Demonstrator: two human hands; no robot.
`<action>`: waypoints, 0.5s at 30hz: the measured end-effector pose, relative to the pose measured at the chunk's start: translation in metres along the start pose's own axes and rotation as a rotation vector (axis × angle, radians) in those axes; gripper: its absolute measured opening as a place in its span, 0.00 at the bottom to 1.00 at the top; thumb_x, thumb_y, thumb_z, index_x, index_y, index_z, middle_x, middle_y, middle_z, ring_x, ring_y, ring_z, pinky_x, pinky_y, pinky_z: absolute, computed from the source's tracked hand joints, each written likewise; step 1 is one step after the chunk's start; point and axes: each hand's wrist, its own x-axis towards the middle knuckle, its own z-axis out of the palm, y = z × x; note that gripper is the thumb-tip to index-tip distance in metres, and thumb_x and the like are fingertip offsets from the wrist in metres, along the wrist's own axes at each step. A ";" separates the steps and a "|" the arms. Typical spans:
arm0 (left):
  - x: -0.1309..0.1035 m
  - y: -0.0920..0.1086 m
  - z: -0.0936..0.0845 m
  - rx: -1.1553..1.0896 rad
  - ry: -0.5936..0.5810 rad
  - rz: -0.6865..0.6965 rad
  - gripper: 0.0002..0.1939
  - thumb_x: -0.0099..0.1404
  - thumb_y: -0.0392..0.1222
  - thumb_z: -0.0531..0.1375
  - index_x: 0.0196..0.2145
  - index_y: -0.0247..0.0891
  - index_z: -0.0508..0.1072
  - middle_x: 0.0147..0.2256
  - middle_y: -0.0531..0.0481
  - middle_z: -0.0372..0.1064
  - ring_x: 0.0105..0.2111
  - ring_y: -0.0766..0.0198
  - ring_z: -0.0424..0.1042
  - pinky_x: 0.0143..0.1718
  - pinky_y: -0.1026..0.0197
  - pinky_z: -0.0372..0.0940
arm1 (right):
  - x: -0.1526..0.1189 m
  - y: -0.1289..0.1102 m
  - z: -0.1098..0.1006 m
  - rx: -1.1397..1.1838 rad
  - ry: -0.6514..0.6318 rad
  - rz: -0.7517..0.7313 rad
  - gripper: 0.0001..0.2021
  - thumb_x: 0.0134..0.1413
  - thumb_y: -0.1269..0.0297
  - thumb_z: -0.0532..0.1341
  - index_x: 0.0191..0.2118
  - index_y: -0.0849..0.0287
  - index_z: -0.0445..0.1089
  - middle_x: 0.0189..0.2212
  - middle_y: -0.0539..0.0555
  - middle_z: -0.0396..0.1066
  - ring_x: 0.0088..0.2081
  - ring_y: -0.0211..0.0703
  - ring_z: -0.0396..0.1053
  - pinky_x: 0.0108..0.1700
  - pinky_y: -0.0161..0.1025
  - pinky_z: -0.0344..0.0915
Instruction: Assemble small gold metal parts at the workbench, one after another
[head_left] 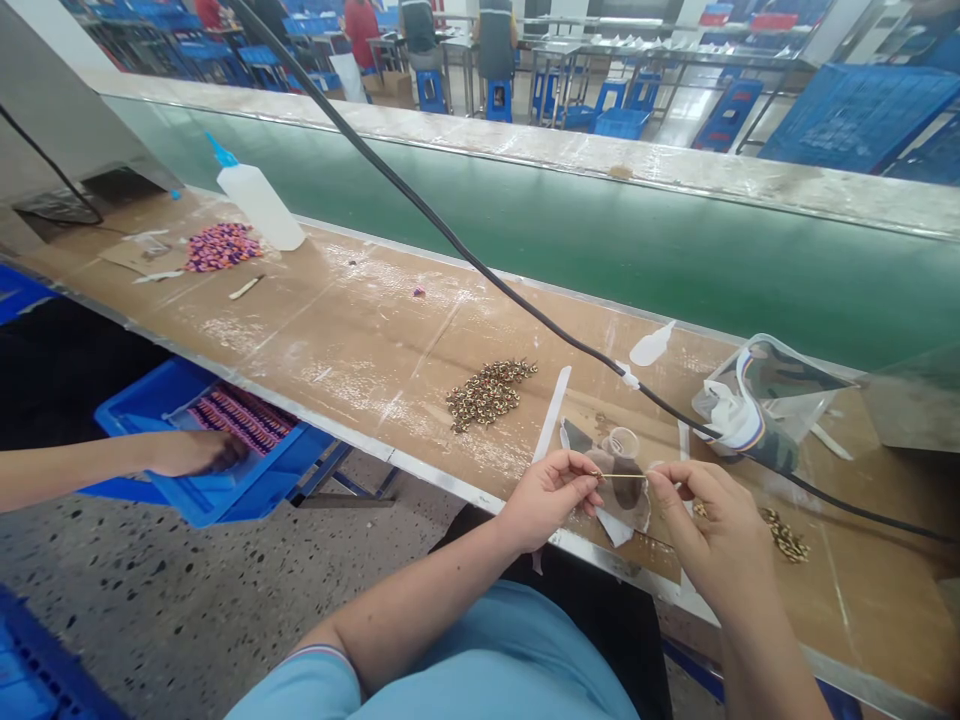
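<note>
Above the front edge of the bench, my left hand (551, 497) is closed, pinching a tiny dark-and-gold piece (598, 475) between thumb and fingertips. My right hand (716, 535) is closed on the end of a thin yellowish stick (626, 476), whose other end reaches the small piece; whether they touch I cannot tell. Behind the stick are a small clear cup (624, 442) and a sheet with dark stains. A heap of small gold-and-dark pieces (484, 397) lies to the left, and a smaller group of similar pieces (786, 537) beyond my right hand.
A black cable (450, 235) hangs diagonally across the bench. At right sits a clear bag with cloth (757, 400). To the left are a white bottle (262, 205), a pink-and-purple heap (221, 247), and another person's hand (199, 453) in a blue bin (199, 500). A green conveyor belt (480, 230) runs behind.
</note>
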 end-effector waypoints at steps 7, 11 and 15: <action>0.000 0.001 0.000 0.014 0.000 -0.007 0.21 0.49 0.52 0.68 0.31 0.34 0.68 0.25 0.53 0.69 0.24 0.71 0.69 0.26 0.66 0.63 | -0.001 -0.002 0.002 -0.043 0.000 -0.032 0.11 0.61 0.59 0.55 0.30 0.55 0.67 0.26 0.48 0.71 0.28 0.38 0.67 0.33 0.37 0.58; -0.002 0.002 0.000 0.040 -0.001 -0.005 0.20 0.50 0.52 0.68 0.31 0.34 0.68 0.24 0.53 0.69 0.23 0.71 0.68 0.27 0.66 0.63 | -0.001 -0.007 0.001 -0.119 0.038 -0.120 0.09 0.61 0.60 0.56 0.31 0.55 0.68 0.28 0.50 0.71 0.31 0.40 0.67 0.37 0.39 0.58; -0.002 0.003 0.000 0.047 -0.013 -0.006 0.20 0.51 0.52 0.67 0.32 0.34 0.68 0.23 0.54 0.68 0.23 0.71 0.67 0.27 0.65 0.63 | 0.003 -0.009 0.001 -0.140 0.049 -0.173 0.09 0.61 0.60 0.56 0.31 0.56 0.68 0.28 0.50 0.71 0.32 0.40 0.67 0.38 0.39 0.57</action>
